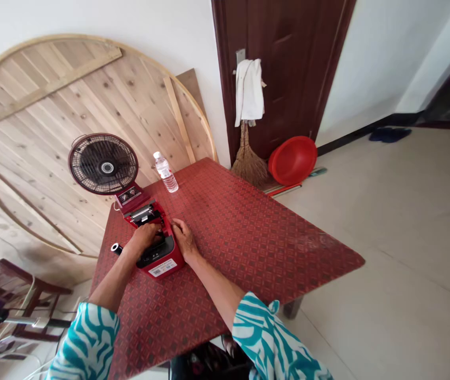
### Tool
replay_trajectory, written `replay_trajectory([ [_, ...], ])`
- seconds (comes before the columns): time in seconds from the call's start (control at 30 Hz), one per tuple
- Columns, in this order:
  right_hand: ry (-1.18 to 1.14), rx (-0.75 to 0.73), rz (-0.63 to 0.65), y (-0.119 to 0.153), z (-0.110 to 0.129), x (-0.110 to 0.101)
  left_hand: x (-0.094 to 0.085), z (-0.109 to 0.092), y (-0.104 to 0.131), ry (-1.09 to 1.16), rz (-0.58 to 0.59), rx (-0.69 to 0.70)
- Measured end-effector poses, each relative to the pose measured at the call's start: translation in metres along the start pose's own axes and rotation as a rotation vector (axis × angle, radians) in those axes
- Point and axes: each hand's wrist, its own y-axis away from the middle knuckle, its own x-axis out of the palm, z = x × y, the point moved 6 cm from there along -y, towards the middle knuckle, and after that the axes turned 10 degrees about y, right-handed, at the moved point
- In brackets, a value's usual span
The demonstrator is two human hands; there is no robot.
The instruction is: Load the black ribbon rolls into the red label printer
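A white label (pixel 163 267) with printed lines and a small dark square code sits on the near face of the red-and-black printer (pixel 157 254); its characters are too small to read, as is the print around the clear plastic bottle (pixel 166 172). The printer, glossy and boxy, stands with its lid up near the far-left edge of the desk (pixel 228 227), whose dark red top carries a repeating diamond pattern. The left hand (pixel 146 236) reaches into the printer's cavity, fingers bent and partly hidden; I cannot tell whether they hold anything. The right hand (pixel 185 240) lies along the printer's right side, its fingers fairly straight and loosely apart. A black roll with a white core (pixel 116 248) is beside the left wrist. Behind the printer stands a round wire-caged fan (pixel 103 163), backed by a big circular panel (pixel 74 105) of knotty pale planks.
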Motion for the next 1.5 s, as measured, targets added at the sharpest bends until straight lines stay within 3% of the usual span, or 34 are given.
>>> replay_trajectory([
  [0.13,0.027,-0.011,0.014,0.001,0.004,0.0,-0.001,-0.002,0.004,0.14,0.055,0.132],
  [0.2,0.043,-0.01,0.004,0.002,0.005,0.0,-0.008,0.003,0.016,0.315,-0.028,0.229],
  [0.33,0.044,-0.007,-0.006,0.001,0.003,0.0,-0.019,0.031,0.046,0.516,-0.354,0.22],
  [0.5,0.025,-0.015,0.0,0.001,0.0,-0.002,-0.036,0.053,0.079,0.53,-0.864,0.219],
  [0.57,0.023,-0.019,0.006,0.0,-0.001,-0.002,-0.042,0.063,0.081,0.551,-0.996,0.188],
  [0.63,0.027,-0.021,0.016,0.0,-0.002,-0.003,-0.042,0.072,0.073,0.618,-0.984,0.172],
  [0.77,0.036,-0.019,0.009,-0.001,-0.003,-0.002,-0.034,0.083,0.054,0.753,-0.849,0.211],
  [0.93,0.023,-0.034,0.029,0.0,0.005,-0.001,-0.031,0.087,0.058,0.68,-0.885,0.225],
  [1.13,0.02,-0.242,0.031,-0.002,0.02,-0.003,-0.029,0.078,0.075,0.611,-0.962,0.31],
  [1.33,-0.144,-0.024,-0.086,-0.009,-0.01,-0.007,-0.015,0.057,0.096,0.56,-0.846,0.302],
  [1.5,-0.188,0.028,-0.044,-0.006,-0.016,-0.003,-0.009,0.049,0.106,0.538,-0.833,0.286],
])
